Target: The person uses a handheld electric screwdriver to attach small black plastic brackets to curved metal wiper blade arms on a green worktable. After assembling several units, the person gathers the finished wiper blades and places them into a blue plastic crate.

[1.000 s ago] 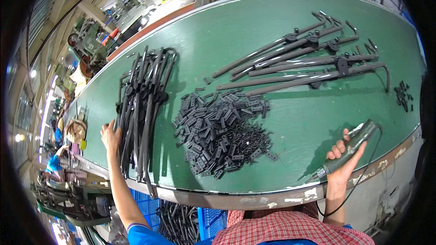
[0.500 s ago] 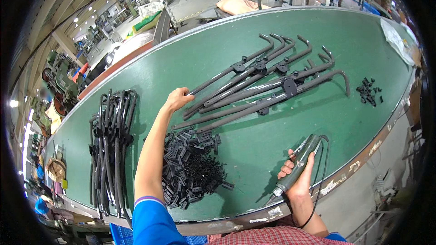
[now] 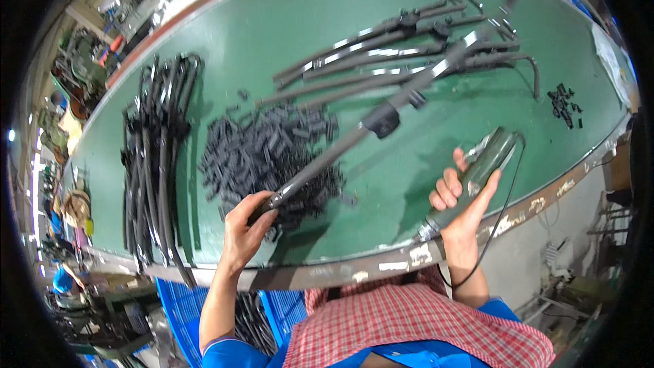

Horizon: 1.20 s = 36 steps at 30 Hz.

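My left hand [image 3: 246, 232] is closed round the near end of a bent black metal tube [image 3: 327, 158]. The tube slants up and away to the right, raised over the table, with a black bracket [image 3: 381, 121] about midway along it; its far end is blurred. In my right hand [image 3: 463, 215] is a dark green electric screwdriver [image 3: 485, 167], tip toward the lower left, cord hanging from its rear. Under the held tube spreads a pile of small black blocks [image 3: 238, 140], with small dark screws [image 3: 320, 180] beside them. Several more bent tubes [image 3: 340, 61] lie farther back.
A bundle of bent tubes [image 3: 153, 163] lies on the left of the green table [image 3: 238, 41]. Small black pieces [image 3: 564, 105] sit at the far right, near a pale plastic bag [image 3: 610, 61]. Blue crates [image 3: 180, 310] stand below the table's near edge.
My left hand has lifted one tube off the group and drawn it toward me. My right hand, still holding the screwdriver, appears higher in view. The head view has tilted downward.
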{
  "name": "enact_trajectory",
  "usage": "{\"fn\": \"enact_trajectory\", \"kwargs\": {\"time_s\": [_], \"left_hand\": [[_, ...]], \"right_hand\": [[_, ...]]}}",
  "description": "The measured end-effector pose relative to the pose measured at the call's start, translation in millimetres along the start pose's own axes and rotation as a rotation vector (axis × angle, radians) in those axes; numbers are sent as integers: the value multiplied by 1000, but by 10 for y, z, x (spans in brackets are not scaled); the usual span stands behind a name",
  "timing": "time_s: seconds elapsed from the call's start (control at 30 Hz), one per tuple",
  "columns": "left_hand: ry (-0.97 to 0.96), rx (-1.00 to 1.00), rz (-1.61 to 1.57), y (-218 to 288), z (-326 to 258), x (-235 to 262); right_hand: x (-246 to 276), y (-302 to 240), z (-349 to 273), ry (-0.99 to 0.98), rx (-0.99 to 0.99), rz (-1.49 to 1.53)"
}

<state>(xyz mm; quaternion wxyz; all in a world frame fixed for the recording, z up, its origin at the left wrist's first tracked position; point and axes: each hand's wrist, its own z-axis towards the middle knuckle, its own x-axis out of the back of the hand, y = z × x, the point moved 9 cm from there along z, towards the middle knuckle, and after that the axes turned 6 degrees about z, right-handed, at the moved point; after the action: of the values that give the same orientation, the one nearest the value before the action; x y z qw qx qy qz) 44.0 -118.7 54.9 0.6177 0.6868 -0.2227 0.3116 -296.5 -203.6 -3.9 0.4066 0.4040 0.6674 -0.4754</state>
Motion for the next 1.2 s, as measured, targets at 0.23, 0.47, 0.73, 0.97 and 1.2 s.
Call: {"fn": "enact_trajectory", "kwargs": {"time_s": [0.23,0.47,0.73,0.97,1.2], "left_hand": [[46,-341,270,143,-387,-437],[62,-447,350,255,-359,-436],[249,-287,499,341,364,-334],[315,-285,392,183,402,-428],[412,-382,102,178,331,-328]], "right_hand": [[-538,623,-98,-272,-149,-159],[-252,809,-121,-6,-176,-251],[-202,865,-163,-42,-227,-280],[-196,855,-166,-1,-229,-280],[-773,757,-17,-85,-52,-310]]}}
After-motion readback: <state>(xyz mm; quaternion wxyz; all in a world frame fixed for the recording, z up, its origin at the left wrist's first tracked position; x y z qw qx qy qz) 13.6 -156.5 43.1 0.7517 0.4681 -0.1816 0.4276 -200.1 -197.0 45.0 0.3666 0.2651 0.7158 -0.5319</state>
